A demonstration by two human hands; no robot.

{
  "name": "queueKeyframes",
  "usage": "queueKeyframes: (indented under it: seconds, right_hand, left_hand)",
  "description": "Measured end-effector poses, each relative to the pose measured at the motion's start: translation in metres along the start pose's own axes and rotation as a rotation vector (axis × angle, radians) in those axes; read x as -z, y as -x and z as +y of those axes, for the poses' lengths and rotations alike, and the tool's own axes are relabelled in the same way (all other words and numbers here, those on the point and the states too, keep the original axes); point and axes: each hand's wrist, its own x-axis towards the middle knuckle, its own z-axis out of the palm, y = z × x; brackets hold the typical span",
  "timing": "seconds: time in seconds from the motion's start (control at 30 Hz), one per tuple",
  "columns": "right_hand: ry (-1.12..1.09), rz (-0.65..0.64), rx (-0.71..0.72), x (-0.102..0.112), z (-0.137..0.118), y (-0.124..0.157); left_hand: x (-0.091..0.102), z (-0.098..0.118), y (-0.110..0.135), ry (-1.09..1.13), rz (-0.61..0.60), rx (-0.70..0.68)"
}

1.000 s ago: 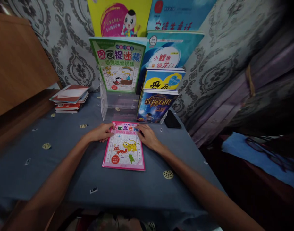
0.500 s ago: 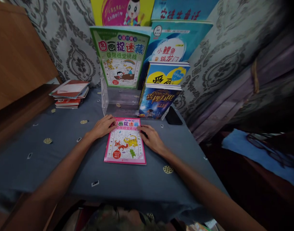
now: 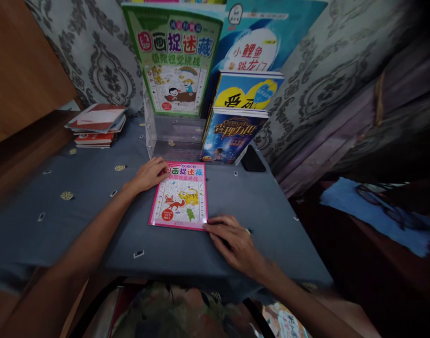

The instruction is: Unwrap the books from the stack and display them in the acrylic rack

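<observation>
A pink-bordered picture book (image 3: 181, 197) lies face up on the table, its cover showing a fox and a yellow striped cat. My left hand (image 3: 150, 174) rests palm down at the book's upper left corner, fingers laid over the cover's edge. At the lower right corner is my right hand (image 3: 236, 241), its thumb and fingertips closed on that corner. The book is shut and flat. Just behind it stands a clear plastic rack (image 3: 172, 151); its lowest left slot holds no book.
Upright in the rack are a green picture book (image 3: 176, 65), a teal book (image 3: 257, 37), a yellow-and-blue book (image 3: 248, 91) and a dark blue book (image 3: 230, 138). A black phone (image 3: 253, 159) lies to their right. Stacked books (image 3: 97, 124) sit at left; glasses (image 3: 387, 202) rest on blue cloth.
My right hand has moved from the book's upper right edge down to its lower right corner. My left hand stays at the upper left. The view has tilted downward slightly.
</observation>
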Motion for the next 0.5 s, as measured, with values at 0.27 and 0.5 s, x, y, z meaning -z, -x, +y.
queueKeyframes:
  seconds: [0.27, 0.5]
  right_hand:
    - [0.023, -0.118, 0.105, -0.009, -0.021, -0.026]
    - [0.141, -0.391, 0.262, -0.052, -0.051, -0.074]
  left_hand:
    - [-0.002, -0.001, 0.000, 0.003, 0.010, 0.007]
    - [-0.002, -0.001, 0.000, 0.007, 0.020, -0.012]
